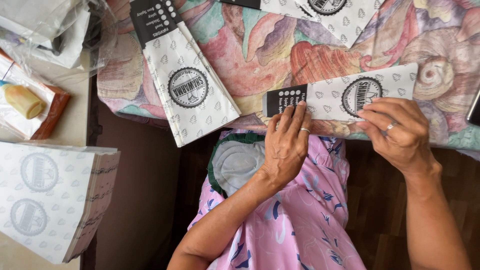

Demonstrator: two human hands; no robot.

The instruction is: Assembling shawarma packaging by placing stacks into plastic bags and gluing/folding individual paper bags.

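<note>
— Head view: where is the folded paper sleeve (345, 95)?
— On the patterned cloth (270, 45); left hand (286, 145) presses its dark end, fingers flat; right hand (400, 132) pinches its lower edge.
— Others?
— Another sleeve (185, 85) lies left; a stack (45, 200) beside.

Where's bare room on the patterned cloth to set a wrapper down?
Free: the cloth between the finished paper sleeve and the sleeve being folded. Crowded: its near edge, under the left hand and right hand; also the side table with the sheet stack.
</note>
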